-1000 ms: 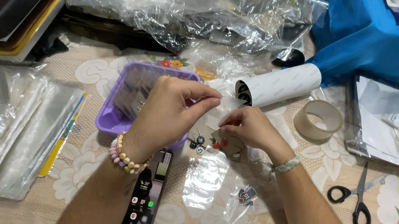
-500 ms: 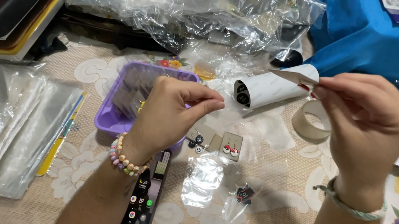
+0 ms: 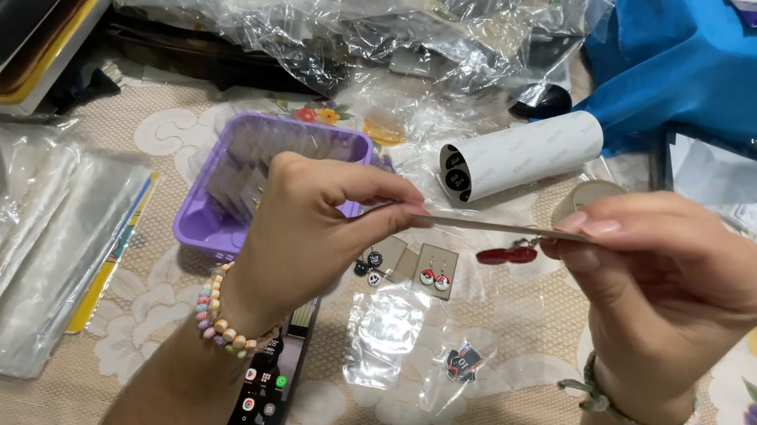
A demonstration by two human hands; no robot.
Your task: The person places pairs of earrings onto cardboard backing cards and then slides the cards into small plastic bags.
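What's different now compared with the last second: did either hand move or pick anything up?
Both hands rose off the table. The right hand, which had swung out to the right, came back toward the middle, and with the left hand now pinches a thin card held edge-on, red earrings hanging beneath it. The purple tray, white roll, phone and earring cards on the table stayed put.
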